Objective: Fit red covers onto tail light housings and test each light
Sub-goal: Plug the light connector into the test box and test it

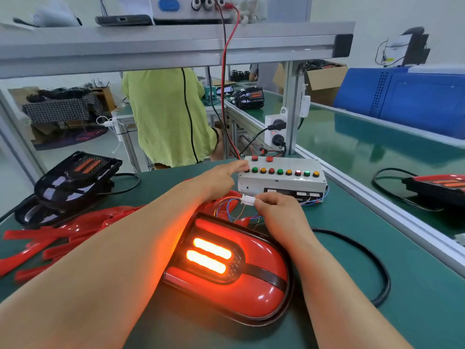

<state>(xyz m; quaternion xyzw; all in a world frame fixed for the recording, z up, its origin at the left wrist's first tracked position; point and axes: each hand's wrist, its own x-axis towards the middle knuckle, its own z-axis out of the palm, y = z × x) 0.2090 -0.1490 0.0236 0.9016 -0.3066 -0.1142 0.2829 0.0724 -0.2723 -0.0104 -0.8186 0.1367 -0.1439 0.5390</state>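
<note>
A tail light (251, 293) with its red cover fitted lies on the green mat in front of me, two bars glowing orange. My left hand (221, 177) reaches to the grey test box (281, 183), its index finger on the leftmost button of the coloured row. My right hand (279, 210) pinches the white connector (247, 199) where the light's coloured wires meet the box's leads. Loose red covers (65, 238) lie in a pile at the left. Two black uncovered housings (75, 177) are stacked at the far left.
A black cable (377, 268) loops over the mat to the right. Another tail light (437, 187) sits on the neighbouring bench past an aluminium rail. A person in a green shirt (166, 114) stands behind my bench. An aluminium shelf (176, 46) spans overhead.
</note>
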